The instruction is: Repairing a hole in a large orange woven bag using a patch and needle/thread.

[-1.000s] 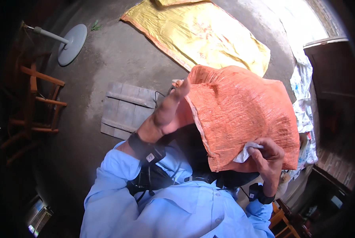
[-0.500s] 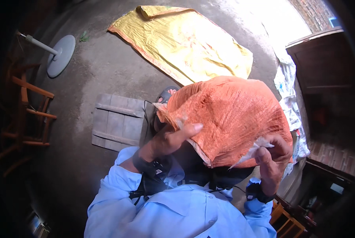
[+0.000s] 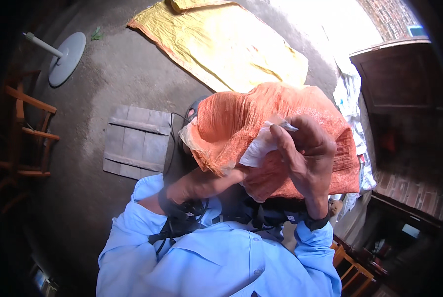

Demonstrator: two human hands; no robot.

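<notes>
An orange woven sack (image 3: 300, 106) lies bunched over my lap, its frayed, pale edge turned toward me. My left hand (image 3: 206, 182) is at that edge, closed on the sack's fabric, and the folds hide most of its fingers. Over the middle of the sack, my right hand (image 3: 308, 153) pinches a thin white sheet (image 3: 258, 148) between thumb and fingers. The sheet is translucent, looks like plastic film, and hangs down toward my left hand. Whether it is joined to the sack I cannot tell.
A yellow woven sheet (image 3: 221, 44) lies on the floor ahead. Left of me is a slatted wooden board (image 3: 137, 141), with wooden chairs (image 3: 33, 131) and a round-based white stand (image 3: 68, 59) farther left. A dark wooden cabinet (image 3: 399, 79) stands on the right beside white sacking (image 3: 347, 96).
My right hand has moved left and away from me across the sack, drawing the white sheet with it. The sack's left edge has folded upward, now covering more of my left hand.
</notes>
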